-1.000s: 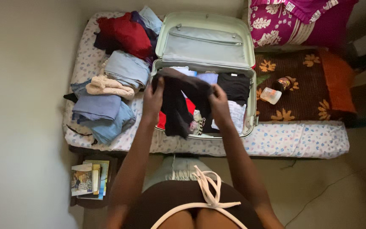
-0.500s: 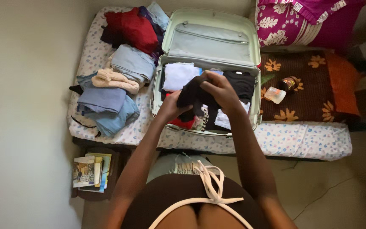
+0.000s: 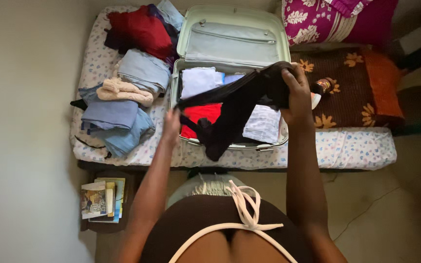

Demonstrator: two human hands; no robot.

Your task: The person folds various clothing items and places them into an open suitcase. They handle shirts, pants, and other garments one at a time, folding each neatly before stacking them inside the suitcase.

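1. We hold a dark garment [image 3: 237, 104] stretched above the open pale-green suitcase [image 3: 230, 29], which lies on the bed [image 3: 347, 151].
2. Our right hand [image 3: 296, 92] is clenched on the upper end of the garment, raised over the right side of the case. Our left hand [image 3: 172, 122] grips the lower end near the left edge of the case.
3. We judge the garment light and fully limp: it sags between the two grips, and a loose end hangs past the front rim of the case. It is neither fragile nor slippery, so a pinch at an edge suffices.
4. We judge the best holds to be two opposite ends or a seam, kept apart so the cloth stays flat.
5. Against half a second ago: the garment was bunched between both hands close together over the middle of the case; now the hands stand well apart and the cloth is drawn out diagonally. The folded clothes [image 3: 123, 97] beside the case lie as before.
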